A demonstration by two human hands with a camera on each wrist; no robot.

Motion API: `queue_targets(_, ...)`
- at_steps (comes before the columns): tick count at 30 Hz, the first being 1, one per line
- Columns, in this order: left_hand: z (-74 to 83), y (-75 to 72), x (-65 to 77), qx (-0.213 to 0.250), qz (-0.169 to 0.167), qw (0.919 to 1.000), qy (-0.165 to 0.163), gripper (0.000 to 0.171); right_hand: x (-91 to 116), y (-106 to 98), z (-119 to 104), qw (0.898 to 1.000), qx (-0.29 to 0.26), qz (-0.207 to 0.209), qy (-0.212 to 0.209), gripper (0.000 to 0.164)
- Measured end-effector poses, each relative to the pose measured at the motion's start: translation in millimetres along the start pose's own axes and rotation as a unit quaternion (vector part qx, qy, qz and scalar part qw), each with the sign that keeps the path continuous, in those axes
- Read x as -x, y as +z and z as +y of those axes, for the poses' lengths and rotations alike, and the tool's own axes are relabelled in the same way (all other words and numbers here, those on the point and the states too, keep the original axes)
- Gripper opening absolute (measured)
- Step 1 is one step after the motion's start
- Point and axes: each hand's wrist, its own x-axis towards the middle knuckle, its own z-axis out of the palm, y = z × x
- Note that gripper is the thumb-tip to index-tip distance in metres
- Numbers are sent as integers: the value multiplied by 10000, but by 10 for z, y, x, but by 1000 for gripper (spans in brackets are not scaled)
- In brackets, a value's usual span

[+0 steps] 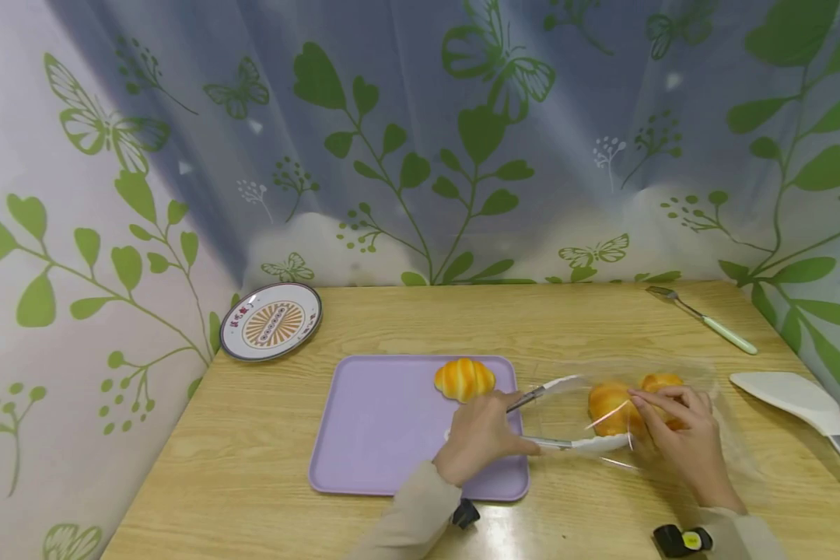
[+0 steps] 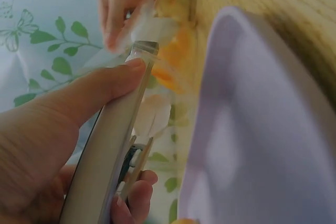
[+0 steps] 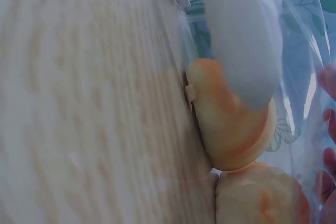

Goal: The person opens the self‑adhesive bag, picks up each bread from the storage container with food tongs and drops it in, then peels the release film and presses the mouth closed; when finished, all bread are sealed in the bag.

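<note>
My left hand (image 1: 483, 435) grips a pair of metal tongs (image 1: 549, 443) with white tips, its thumb along one arm in the left wrist view. The tong arms are spread, and both tips reach into a clear plastic bag (image 3: 310, 95). With thumb and fingertips, my right hand (image 1: 689, 435) pinches the bag from above. Inside lie a golden bread roll (image 1: 607, 404) and another roll (image 1: 661, 381) behind it. One white tip (image 3: 244, 40) overlaps a roll in the right wrist view. A croissant-shaped bread (image 1: 464, 379) sits on the purple tray (image 1: 378, 420), beyond my left hand.
A printed round plate (image 1: 271, 321) stands at the back left of the wooden table (image 1: 252, 435). At the right lie a green-handled fork (image 1: 724, 330) and a white spatula (image 1: 791, 394). A leaf-patterned curtain (image 1: 420, 155) hangs behind the table.
</note>
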Motion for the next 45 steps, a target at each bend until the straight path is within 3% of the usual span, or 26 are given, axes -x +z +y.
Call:
queue_targets(6,-129,-181,90,515,-145,9981,-303,77,-8,-9,13,9998,13,65,-197,15)
queue_targets(14,-441,-592,246,327,-218,9970,-661,80,-24,-22,19,9996,-82,134,-215,12)
queue_targets(18,-666,-782,382,469,-3,9944,-951,80,-14,-20,21,9997,-128,145,-134,14)
queue_targets(21,-824,-881,468,452,347,9909,-1216,80,-6,-23,21,9997,-107,168,-143,15)
queue_targets(26,-1055,-953,564,239,763,9850,-1530,78,0,-27,15,9998,-44,148,-103,16)
queue_targets(37,-1421,-1117,934,204,603,9698,-2354,88,1,7,4,10000,-31,86,12,14)
queue_targets(41,-1490,-1170,1016,52,610,9726,-2244,89,1,11,9,9999,-12,107,15,13)
queue_targets(45,-1473,-1156,1009,5,535,9782,-2006,87,11,14,3,9999,-12,142,67,15)
